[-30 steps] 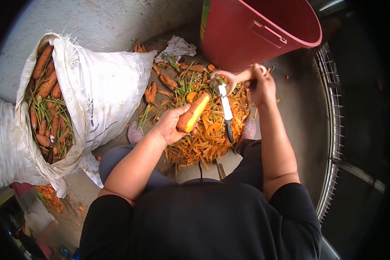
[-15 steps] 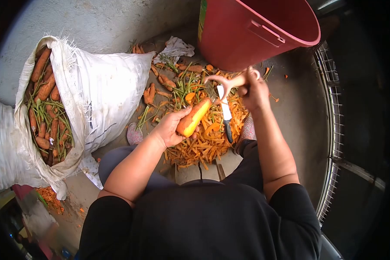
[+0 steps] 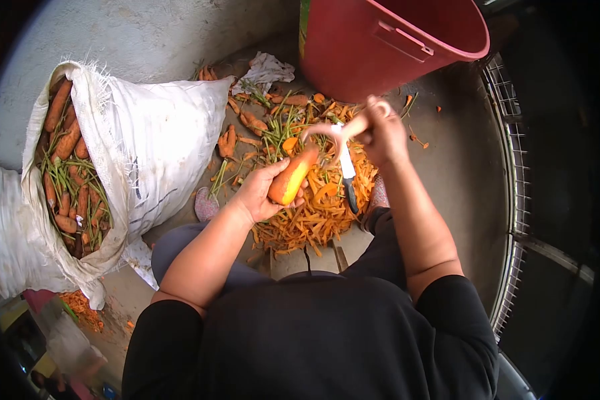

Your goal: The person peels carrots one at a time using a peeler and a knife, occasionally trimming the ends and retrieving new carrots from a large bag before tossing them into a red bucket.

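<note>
My left hand (image 3: 263, 193) is closed around a large carrot (image 3: 292, 179), partly peeled, with a bright yellow-orange face towards me. A pale Y-shaped peeler (image 3: 353, 127) is in my right hand (image 3: 385, 137), its forked head beside the carrot's upper end; the peeler is blurred. Below them a heap of orange peelings (image 3: 307, 223) lies on the floor between my feet. A knife (image 3: 347, 167) with a white blade and black handle rests on the heap. Green stems (image 3: 287, 130) and small carrots (image 3: 253, 123) lie past the carrot.
An open white sack (image 3: 170, 127) full of carrots lies at the left, against another sack (image 3: 13, 220). The big red bin (image 3: 360, 57) stands beyond my right hand. A wire grid (image 3: 510, 153) runs along the right. A crumpled cloth (image 3: 267, 70) lies near the wall.
The carrot in my left hand has turned a little, showing more orange skin. My right hand and the peeler have shifted slightly left and up. The whole view has moved slightly.
</note>
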Tool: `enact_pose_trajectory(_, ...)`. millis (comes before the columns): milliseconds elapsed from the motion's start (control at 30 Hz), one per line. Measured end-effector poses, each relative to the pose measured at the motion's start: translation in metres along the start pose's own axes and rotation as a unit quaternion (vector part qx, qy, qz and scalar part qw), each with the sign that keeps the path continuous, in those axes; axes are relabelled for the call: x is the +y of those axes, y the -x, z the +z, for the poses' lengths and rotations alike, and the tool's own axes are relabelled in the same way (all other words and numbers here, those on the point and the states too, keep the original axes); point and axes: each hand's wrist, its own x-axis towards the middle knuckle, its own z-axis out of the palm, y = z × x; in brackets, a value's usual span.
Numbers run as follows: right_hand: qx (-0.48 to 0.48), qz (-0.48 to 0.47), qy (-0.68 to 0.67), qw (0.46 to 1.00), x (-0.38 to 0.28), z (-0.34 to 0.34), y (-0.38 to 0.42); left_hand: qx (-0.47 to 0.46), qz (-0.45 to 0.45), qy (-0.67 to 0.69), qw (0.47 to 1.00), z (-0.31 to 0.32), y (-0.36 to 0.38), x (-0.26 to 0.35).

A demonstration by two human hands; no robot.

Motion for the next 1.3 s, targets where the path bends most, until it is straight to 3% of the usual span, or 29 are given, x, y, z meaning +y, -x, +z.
enact_pose_trajectory(100, -0.127, 0.029, 0.083, 0.988, 0.024, 0.031, 0.039, 0.118, 0.038, -0.006, 0.992, 0.031, 0.005, 0.0)
enact_pose_trajectory(133, -0.162, 0.051, 0.091, 0.981, 0.028, 0.034, 0.044, 0.101, 0.037, -0.02, 0.994, 0.025, 0.004, -0.003)
enact_pose_trajectory(200, -0.069, 0.047, 0.182, 0.98, 0.031, 0.019, 0.025, 0.067, 0.034, -0.049, 0.996, 0.01, 0.0, -0.01)
enact_pose_trajectory(267, 0.062, -0.026, 0.148, 0.987, 0.023, -0.017, -0.017, 0.032, 0.01, -0.027, 0.999, 0.015, 0.004, -0.009)
enact_pose_trajectory(300, 0.15, -0.101, 0.208, 0.961, 0.014, -0.033, -0.032, 0.037, 0.018, -0.035, 0.999, 0.019, 0.004, -0.008)
enact_pose_trajectory(333, 0.171, -0.1, 0.145, 0.969, 0.0, -0.038, -0.033, 0.042, 0.025, -0.042, 0.998, 0.023, 0.006, -0.008)
enact_pose_trajectory(400, 0.154, -0.095, 0.095, 0.979, -0.001, -0.035, -0.03, 0.064, 0.027, -0.03, 0.997, 0.023, 0.007, -0.006)
enact_pose_trajectory(533, -0.065, 0.037, 0.128, 0.989, 0.018, 0.025, 0.032, 0.055, 0.033, -0.004, 0.998, 0.016, 0.003, -0.006)
enact_pose_trajectory(600, -0.134, 0.042, 0.146, 0.979, 0.029, 0.032, 0.044, 0.041, 0.03, 0.002, 0.999, 0.015, 0.003, -0.009)
enact_pose_trajectory(633, -0.075, 0.057, 0.181, 0.979, 0.033, 0.025, 0.032, 0.04, 0.023, 0.005, 0.999, 0.013, 0.004, -0.012)
enact_pose_trajectory(700, 0.039, 0.011, 0.131, 0.991, 0.024, 0.003, 0.0, 0.032, -0.017, -0.002, 0.999, 0.003, 0.0, -0.013)
enact_pose_trajectory(767, 0.169, -0.121, 0.178, 0.962, 0.018, -0.033, -0.034, 0.063, -0.006, -0.019, 0.998, 0.011, 0.003, -0.012)
enact_pose_trajectory(800, 0.176, -0.099, 0.097, 0.975, 0.013, -0.045, -0.039, 0.078, -0.002, -0.028, 0.997, 0.014, 0.004, -0.012)
enact_pose_trajectory(867, 0.15, -0.079, 0.088, 0.982, 0.003, -0.025, -0.022, 0.073, -0.006, -0.009, 0.997, 0.007, 0.001, -0.011)
enact_pose_trajectory(933, 0.06, -0.022, 0.07, 0.995, 0.011, 0.012, 0.008, 0.071, 0.017, 0.003, 0.997, 0.006, 0.001, -0.011)
enact_pose_trajectory(1000, -0.056, 0.037, 0.158, 0.985, 0.025, 0.03, 0.037, 0.071, 0.059, 0.005, 0.996, 0.013, 0.004, -0.015)
enact_pose_trajectory(1033, -0.132, 0.029, 0.13, 0.982, 0.031, 0.029, 0.043, 0.012, 0.05, -0.006, 0.999, 0.011, 0.002, -0.015)
enact_pose_trajectory(1133, 0.025, 0.005, 0.133, 0.991, 0.036, 0.004, 0.002, 0.056, 0.0, 0.002, 0.998, 0.017, 0.003, -0.016)
enact_pose_trajectory(1167, 0.074, -0.039, 0.141, 0.987, 0.029, -0.011, -0.016, -0.002, -0.001, 0.016, 1.0, 0.007, 0.0, -0.016)
enact_pose_trajectory(1200, 0.132, -0.095, 0.156, 0.974, 0.019, -0.019, -0.022, 0.005, -0.002, 0.016, 1.0, 0.008, 0.001, -0.016)
enact_pose_trajectory(1300, 0.15, -0.087, 0.1, 0.98, 0.009, -0.029, -0.027, 0.029, -0.002, 0.015, 0.999, 0.014, 0.002, -0.013)
